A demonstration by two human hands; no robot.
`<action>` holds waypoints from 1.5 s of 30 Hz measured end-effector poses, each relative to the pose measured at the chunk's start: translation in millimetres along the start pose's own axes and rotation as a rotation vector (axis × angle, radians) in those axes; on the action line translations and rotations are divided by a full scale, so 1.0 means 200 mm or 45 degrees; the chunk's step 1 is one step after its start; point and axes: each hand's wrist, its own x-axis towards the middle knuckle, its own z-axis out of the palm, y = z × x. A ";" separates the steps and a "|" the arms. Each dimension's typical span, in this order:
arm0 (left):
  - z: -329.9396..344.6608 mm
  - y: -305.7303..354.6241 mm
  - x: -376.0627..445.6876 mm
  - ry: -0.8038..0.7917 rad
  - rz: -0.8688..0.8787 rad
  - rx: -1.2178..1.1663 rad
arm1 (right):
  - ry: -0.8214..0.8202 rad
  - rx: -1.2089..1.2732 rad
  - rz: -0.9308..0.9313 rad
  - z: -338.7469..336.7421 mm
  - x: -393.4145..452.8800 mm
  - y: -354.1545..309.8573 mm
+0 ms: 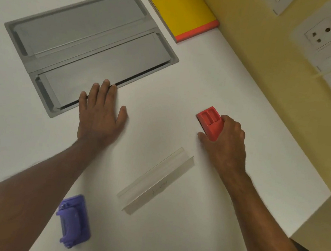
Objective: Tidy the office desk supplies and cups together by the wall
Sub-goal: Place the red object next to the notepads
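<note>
The right hand point(225, 139) grips a red holder point(211, 121), partly hiding it. The left hand point(101, 115) lies flat, fingers spread, on the desk point(162, 104); the notebook point(179, 11) is cut off.

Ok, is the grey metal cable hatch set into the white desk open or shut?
Shut, nearly: both flaps of the grey metal cable hatch lie flat, with a dark slit along the near edge, where the left hand rests flat.

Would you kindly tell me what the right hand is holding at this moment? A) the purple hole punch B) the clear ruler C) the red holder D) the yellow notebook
C: the right hand has its fingers curled round the red holder on the desk.
</note>
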 end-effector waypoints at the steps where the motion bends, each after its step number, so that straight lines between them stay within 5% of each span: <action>1: 0.00 0.00 0.00 0.003 0.001 0.000 | -0.003 0.006 0.005 0.01 -0.01 0.01; 13: 0.01 0.01 0.00 0.015 -0.026 -0.021 | 0.030 -0.070 -0.121 -0.02 0.19 -0.05; 21: 0.00 0.01 0.01 0.010 -0.031 -0.013 | 0.169 -0.301 -0.394 -0.07 0.78 -0.30; 33: 0.00 0.01 0.02 0.001 -0.031 0.001 | -0.050 -0.519 -0.951 -0.17 1.27 -0.57; 45: 0.02 0.00 0.02 0.000 -0.027 0.048 | -0.194 -0.483 -0.895 -0.07 1.30 -0.54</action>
